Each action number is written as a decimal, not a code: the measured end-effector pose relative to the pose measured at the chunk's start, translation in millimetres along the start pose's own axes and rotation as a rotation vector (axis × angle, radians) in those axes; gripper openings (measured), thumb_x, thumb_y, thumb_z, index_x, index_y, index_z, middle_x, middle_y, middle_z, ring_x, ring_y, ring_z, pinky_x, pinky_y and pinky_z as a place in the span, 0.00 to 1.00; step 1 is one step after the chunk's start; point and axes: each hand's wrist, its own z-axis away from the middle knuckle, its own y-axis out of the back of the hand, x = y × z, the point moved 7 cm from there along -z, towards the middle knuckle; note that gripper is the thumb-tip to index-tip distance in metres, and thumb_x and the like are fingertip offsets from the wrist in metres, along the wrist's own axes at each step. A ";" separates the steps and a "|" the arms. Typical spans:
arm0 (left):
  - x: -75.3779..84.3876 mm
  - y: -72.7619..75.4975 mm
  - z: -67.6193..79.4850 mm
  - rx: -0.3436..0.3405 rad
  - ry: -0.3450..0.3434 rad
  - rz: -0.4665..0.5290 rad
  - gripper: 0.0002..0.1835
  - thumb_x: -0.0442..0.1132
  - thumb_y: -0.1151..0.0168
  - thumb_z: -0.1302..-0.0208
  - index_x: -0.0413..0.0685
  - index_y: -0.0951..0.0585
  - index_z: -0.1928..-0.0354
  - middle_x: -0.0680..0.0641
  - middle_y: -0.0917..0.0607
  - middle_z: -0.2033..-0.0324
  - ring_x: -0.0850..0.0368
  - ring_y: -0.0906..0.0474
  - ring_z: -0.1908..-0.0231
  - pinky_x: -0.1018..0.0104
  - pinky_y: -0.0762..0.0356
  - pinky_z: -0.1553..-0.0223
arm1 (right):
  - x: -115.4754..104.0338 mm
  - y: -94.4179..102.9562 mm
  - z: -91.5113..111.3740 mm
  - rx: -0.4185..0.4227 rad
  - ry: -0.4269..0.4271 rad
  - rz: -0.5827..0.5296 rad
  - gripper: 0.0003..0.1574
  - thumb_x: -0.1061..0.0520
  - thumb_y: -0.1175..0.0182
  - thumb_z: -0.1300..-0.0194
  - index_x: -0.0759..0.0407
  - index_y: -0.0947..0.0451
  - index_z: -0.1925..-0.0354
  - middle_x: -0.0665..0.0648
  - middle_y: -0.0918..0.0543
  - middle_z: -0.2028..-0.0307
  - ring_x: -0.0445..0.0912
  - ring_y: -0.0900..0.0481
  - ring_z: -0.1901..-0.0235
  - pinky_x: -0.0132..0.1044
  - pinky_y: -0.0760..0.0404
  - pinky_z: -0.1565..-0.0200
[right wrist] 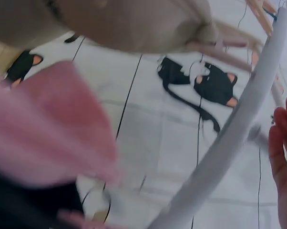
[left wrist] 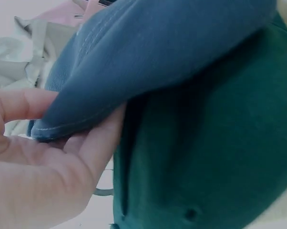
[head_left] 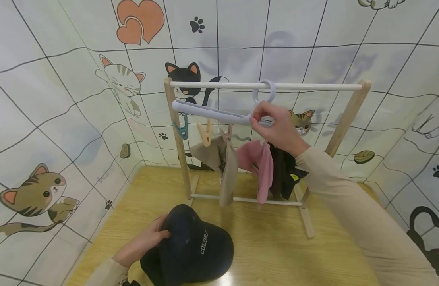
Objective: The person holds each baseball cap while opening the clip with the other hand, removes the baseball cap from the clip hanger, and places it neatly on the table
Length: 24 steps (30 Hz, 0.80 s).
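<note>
My left hand (head_left: 147,241) grips the edge of a dark navy baseball cap (head_left: 215,250) with pale lettering on its front. In the left wrist view the thumb and fingers pinch the fabric edge (left wrist: 81,114), and the cap's green inside (left wrist: 215,143) faces the camera. My right hand (head_left: 278,125) pinches a pale lavender hanger (head_left: 212,113) near its middle, hiding part of its right arm. The hanger's ring hook (head_left: 255,95) loops round the white rail (head_left: 312,86), and its left end tilts upward. Right-hand fingers (right wrist: 277,152) show beside the hanger's short neck.
The wooden drying rack (head_left: 342,119) stands on a wood-grain table (head_left: 269,246) against cat-print walls. Below the hanger hang a beige cloth (head_left: 228,171), a pink cloth (head_left: 263,171) and dark cloth (head_left: 281,174). A teal clothespin (head_left: 182,129) and a yellow clothespin (head_left: 206,133) hang to their left.
</note>
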 end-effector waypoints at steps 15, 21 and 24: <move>-28.4 -7.6 9.6 -0.183 0.068 0.094 0.38 0.33 0.49 0.35 0.20 0.55 0.32 0.23 0.33 0.42 0.35 0.24 0.50 0.45 0.20 0.61 | 96.2 27.7 68.8 -0.649 -0.524 0.356 0.35 0.52 0.41 0.34 0.64 0.38 0.33 0.64 0.21 0.53 0.57 0.24 0.58 0.60 0.35 0.55; -24.8 -2.0 8.8 -0.146 0.050 0.026 0.42 0.44 0.43 0.31 0.21 0.52 0.32 0.22 0.35 0.40 0.31 0.26 0.48 0.45 0.20 0.63 | 102.6 36.0 88.8 -0.731 -0.529 0.294 0.25 0.64 0.46 0.32 0.68 0.38 0.39 0.61 0.22 0.63 0.48 0.28 0.73 0.45 0.29 0.70; -21.6 2.8 8.4 -0.124 0.022 0.018 0.42 0.49 0.47 0.28 0.19 0.51 0.33 0.20 0.36 0.40 0.30 0.26 0.48 0.45 0.20 0.63 | 96.2 43.1 89.9 -0.699 -0.465 0.316 0.14 0.66 0.48 0.31 0.68 0.33 0.48 0.58 0.24 0.67 0.46 0.32 0.77 0.42 0.32 0.72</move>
